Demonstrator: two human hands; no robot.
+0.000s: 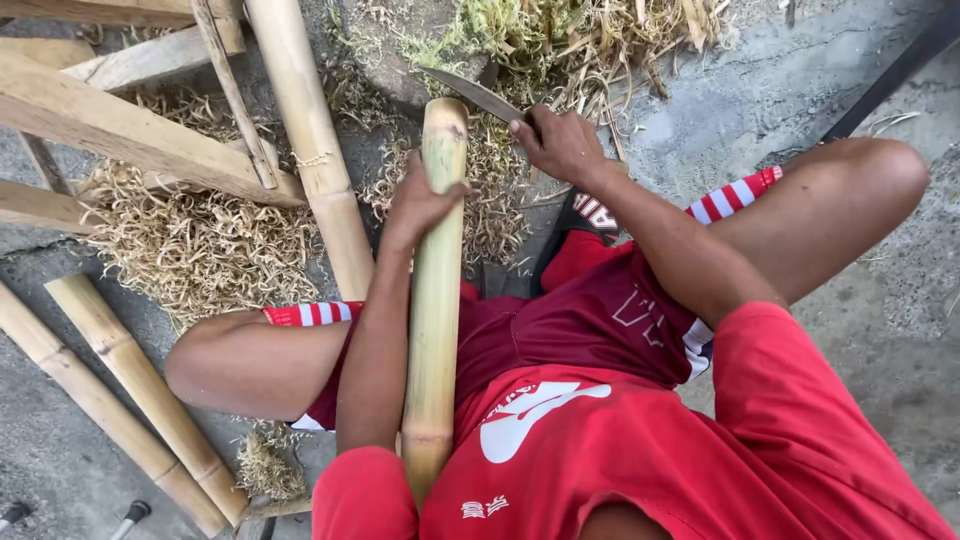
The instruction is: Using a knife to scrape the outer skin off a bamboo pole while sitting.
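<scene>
A thick greenish bamboo pole runs from my lap up toward the ground ahead. My left hand wraps around it just below its far end. My right hand grips the handle of a large knife, whose steel blade points left and rests against the pole's far tip. I sit with both knees spread, in red shorts and a red shirt.
Several pale bamboo poles lie on the concrete at the left, and another leans beside a wooden frame. Heaps of dry bamboo shavings cover the ground ahead. A dark bar crosses the upper right.
</scene>
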